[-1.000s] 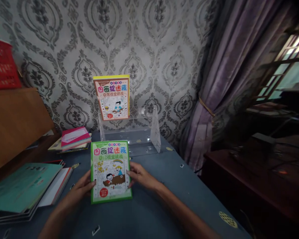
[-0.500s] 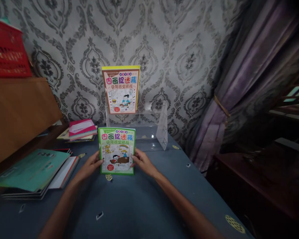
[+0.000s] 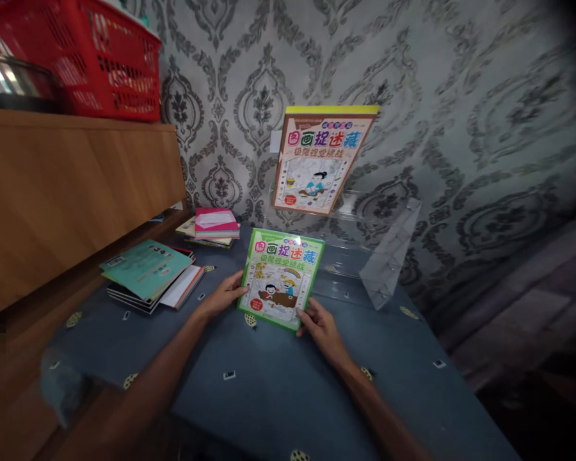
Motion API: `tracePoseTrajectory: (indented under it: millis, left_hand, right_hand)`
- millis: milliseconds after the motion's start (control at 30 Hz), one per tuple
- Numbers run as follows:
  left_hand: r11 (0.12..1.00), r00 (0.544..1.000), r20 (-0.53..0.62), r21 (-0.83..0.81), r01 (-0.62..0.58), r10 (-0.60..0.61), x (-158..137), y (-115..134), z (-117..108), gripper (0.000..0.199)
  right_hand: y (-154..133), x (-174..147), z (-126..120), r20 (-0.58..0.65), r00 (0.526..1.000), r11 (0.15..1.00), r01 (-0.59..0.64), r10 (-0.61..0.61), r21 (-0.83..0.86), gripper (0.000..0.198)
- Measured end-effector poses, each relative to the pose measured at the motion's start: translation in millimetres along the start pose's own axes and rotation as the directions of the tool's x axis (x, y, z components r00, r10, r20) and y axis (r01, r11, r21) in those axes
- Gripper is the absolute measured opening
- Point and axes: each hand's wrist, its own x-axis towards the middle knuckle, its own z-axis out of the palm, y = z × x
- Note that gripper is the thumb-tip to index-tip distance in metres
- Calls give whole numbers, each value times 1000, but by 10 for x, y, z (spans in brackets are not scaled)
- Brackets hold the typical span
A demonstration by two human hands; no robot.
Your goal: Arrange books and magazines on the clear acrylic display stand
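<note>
A green-bordered picture book (image 3: 281,282) stands nearly upright with its cover facing me, at the left front of a clear acrylic stand (image 3: 388,256). My left hand (image 3: 224,293) is closed on its left edge, thumb on the cover. On the lower right edge my right hand (image 3: 320,325) grips it the same way. Whether the book's bottom rests on the stand's lower tier or on the table, I cannot tell. Above and behind it, a brown-bordered book (image 3: 319,166) with a yellow edge leans on the upper tier.
Left of my hands lies a stack of books (image 3: 146,269) with a teal one on top. Farther back is a smaller pile under a pink book (image 3: 216,223). A red basket (image 3: 125,70) sits on a wooden cabinet (image 3: 77,166). Blue cloth (image 3: 192,397) covers the table.
The view has swung left, so the stand and books appear farther right and more of the cabinet and basket shows. Both hands still hold the green-bordered book.
</note>
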Motion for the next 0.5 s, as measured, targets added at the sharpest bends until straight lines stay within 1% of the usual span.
tracePoseTrajectory:
  millis: [100,200,300,367,500]
  left_hand:
    - [1000,1000,15,18,-9,9,2,-8,-17,65]
    - [996,998,9,67,-62,62,-15,-1,-17,62]
    - [981,991,-52,153,-118,127,-42,16,13,54]
    - [965,982,-108,231,-127,155,-47,20,43,50]
    - [918,951,-210,373,-135,225,-2,23,97,46]
  right_hand:
    - [-4,0,15,-15,1000,1000,12,-12,-1,56]
    - [1,-7,36,-38,999,1000,23,-22,10,53]
    - [8,-20,61,-59,997,999,49,-49,2,50]
    - [17,-17,70,-79,994,997,77,-78,-14,47]
    - [4,42,45,-141,971,979,178,-191,-96,38]
